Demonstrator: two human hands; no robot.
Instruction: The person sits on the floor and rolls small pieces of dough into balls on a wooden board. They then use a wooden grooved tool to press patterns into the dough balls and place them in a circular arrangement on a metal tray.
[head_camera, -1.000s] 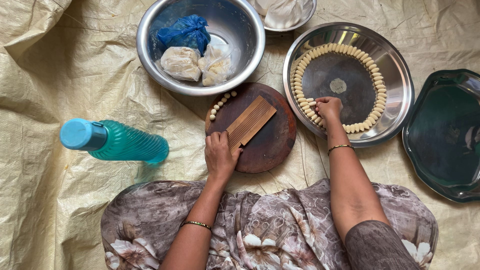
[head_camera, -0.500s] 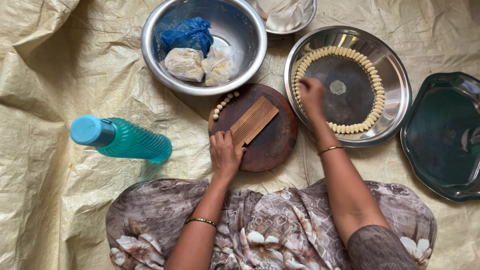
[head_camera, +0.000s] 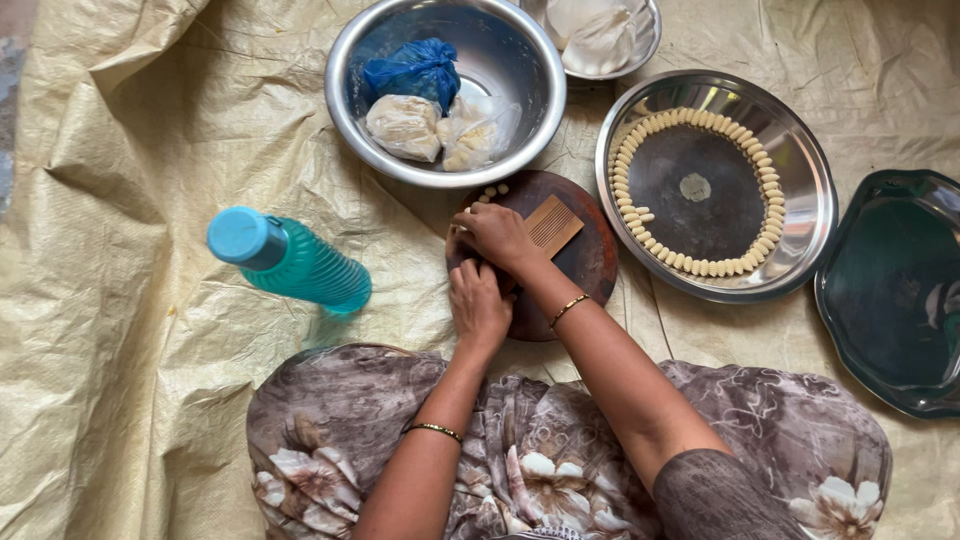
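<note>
Both my hands were down on the round dark wooden board (head_camera: 585, 265) that lay just in front of my lap. My left hand (head_camera: 478, 305) rested on its near left part, fingers curled downward; whether it pinched anything I could not tell. My right hand (head_camera: 497, 237) had crossed over to the board's left edge, just beyond the left hand and touching it, fingers bent over something I could not make out. Beside my right hand lay the small ridged wooden comb block (head_camera: 552, 225), tilted on the board. A few small pale dough beads (head_camera: 490, 191) sat at the board's far edge.

Farther off stood a large steel bowl (head_camera: 520, 60) with a blue plastic bag (head_camera: 412, 68) and two pale wrapped lumps (head_camera: 405, 127) inside. To the right of the board lay a round steel plate (head_camera: 800, 170) with a ring of small pale shaped dough pieces (head_camera: 700, 265) along its inner edge. Farther right was a dark green tray (head_camera: 890, 290). On the left lay a teal plastic bottle with a blue cap (head_camera: 300, 265) on the crumpled tan sheet (head_camera: 130, 300).
</note>
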